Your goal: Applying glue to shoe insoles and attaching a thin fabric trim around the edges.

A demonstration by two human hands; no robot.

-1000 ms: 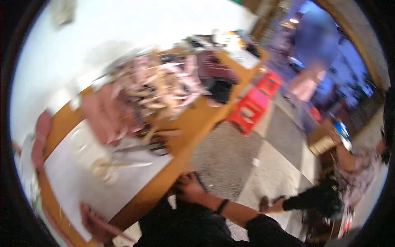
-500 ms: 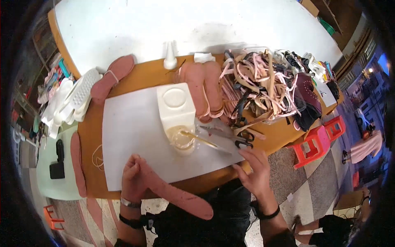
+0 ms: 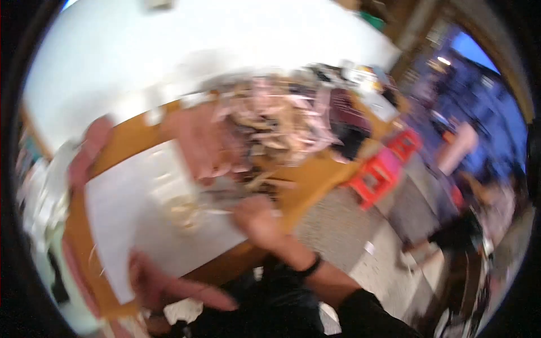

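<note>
At the table's near edge, my left hand (image 3: pixel 142 277) is closed around one end of a pink shoe insole (image 3: pixel 197 290), whose other end points right over my lap. My right hand (image 3: pixel 256 219) reaches over the near right part of the white sheet (image 3: pixel 115 208), beside the dark scissors (image 3: pixel 269 192). Motion smears its fingers, so I cannot tell whether it touches them. Left of that hand stands a cut white plastic container (image 3: pixel 169 180) with pale glue-like stuff (image 3: pixel 185 213) in its near end. Pink insoles (image 3: pixel 197 138) lie in rows behind it.
A heap of pink, tan and black straps (image 3: pixel 276 118) covers the table's far side. Beside it is a maroon shoe-like piece (image 3: pixel 346 110). White soles (image 3: pixel 48 180) lie at the left. Red stools (image 3: pixel 375 177) stand right of the table; a person (image 3: pixel 479 208) is beyond.
The view has swung to the right and is blurred. My right hand has moved in over the sheet toward the scissors. The insole stays in my left hand.
</note>
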